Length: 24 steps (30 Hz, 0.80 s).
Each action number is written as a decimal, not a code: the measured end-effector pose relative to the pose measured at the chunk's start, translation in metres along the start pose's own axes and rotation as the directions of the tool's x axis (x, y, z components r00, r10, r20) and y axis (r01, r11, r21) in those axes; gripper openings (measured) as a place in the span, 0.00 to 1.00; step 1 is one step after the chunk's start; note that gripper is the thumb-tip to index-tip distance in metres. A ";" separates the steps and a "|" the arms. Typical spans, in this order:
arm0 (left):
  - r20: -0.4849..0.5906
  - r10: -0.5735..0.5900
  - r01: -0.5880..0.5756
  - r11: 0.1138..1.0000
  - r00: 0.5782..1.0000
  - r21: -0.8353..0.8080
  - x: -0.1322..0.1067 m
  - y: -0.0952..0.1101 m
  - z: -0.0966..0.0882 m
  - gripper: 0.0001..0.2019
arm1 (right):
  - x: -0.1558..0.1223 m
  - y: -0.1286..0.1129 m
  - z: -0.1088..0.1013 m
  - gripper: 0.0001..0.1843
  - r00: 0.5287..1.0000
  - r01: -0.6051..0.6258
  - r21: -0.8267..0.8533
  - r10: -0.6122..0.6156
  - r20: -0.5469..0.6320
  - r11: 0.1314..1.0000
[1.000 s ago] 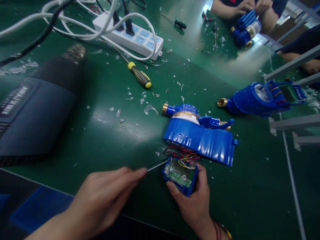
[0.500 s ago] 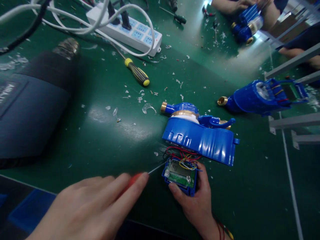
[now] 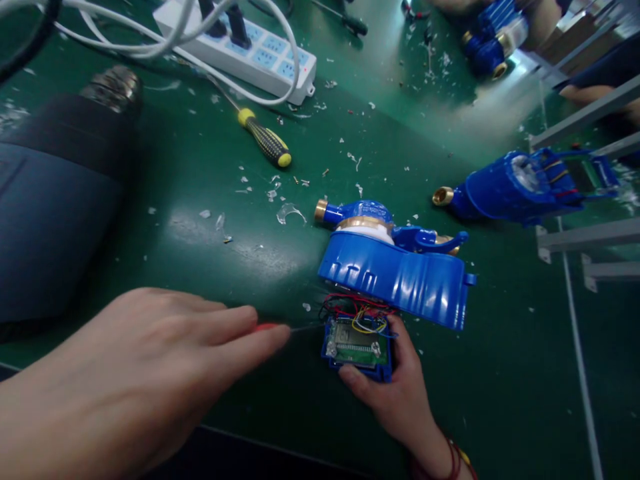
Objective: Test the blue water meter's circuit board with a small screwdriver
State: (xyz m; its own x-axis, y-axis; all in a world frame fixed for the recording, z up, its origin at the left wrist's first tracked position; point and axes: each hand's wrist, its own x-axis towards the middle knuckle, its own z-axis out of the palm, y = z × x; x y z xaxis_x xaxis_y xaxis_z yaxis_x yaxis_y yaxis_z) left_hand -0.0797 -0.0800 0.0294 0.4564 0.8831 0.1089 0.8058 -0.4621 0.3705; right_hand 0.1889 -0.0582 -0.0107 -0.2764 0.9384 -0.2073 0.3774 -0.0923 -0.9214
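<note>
Two hands work at the near edge of the green bench (image 3: 200,267). Left hand (image 3: 150,373), fingers closed around a red-handled screwdriver (image 3: 273,327), now lies flatter and lower than a second ago; its thin shaft has dropped from a slant to nearly level, with the tip at the 9 o'clock edge of the small blue display module (image 3: 356,347). Right hand (image 3: 395,393) cradles that module from below, fingers wrapped on its sides, green circuit board facing up. Coloured wires (image 3: 357,310) run from the module's 12 o'clock side into the blue water meter (image 3: 395,267) just beyond. Judgement: the tip looks set to pry at the module's casing. At 11 o'clock lie a yellow-black screwdriver (image 3: 263,140) and a white power strip (image 3: 250,50); at 2 o'clock, a second blue meter (image 3: 510,190).
</note>
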 end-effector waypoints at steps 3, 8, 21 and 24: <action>0.156 0.064 -0.064 0.998 0.986 -0.004 0.004 -0.006 -0.003 0.21 | 0.006 0.000 -0.007 0.32 0.998 -0.002 -0.032 0.004 0.057 0.999; 0.091 -0.069 0.088 0.972 0.993 -0.220 -0.013 0.005 0.013 0.18 | 0.007 0.003 -0.007 0.33 0.999 -0.010 -0.038 0.012 0.047 0.999; -0.137 -0.365 0.293 0.879 0.921 -0.377 -0.047 0.057 0.061 0.17 | 0.007 -0.004 -0.001 0.31 1.000 0.012 0.064 -0.010 -0.020 0.998; -0.195 -0.393 0.312 0.885 0.899 -0.344 -0.046 0.067 0.067 0.16 | 0.007 -0.003 0.000 0.31 0.999 0.022 0.051 -0.021 -0.037 0.998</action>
State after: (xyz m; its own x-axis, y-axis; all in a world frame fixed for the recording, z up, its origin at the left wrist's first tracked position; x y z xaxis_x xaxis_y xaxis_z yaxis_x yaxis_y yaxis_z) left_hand -0.0218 -0.1570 -0.0125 0.0201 0.9910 0.1325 0.7259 -0.1057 0.6797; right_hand 0.1856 -0.0517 -0.0092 -0.2515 0.9517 -0.1760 0.3258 -0.0880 -0.9413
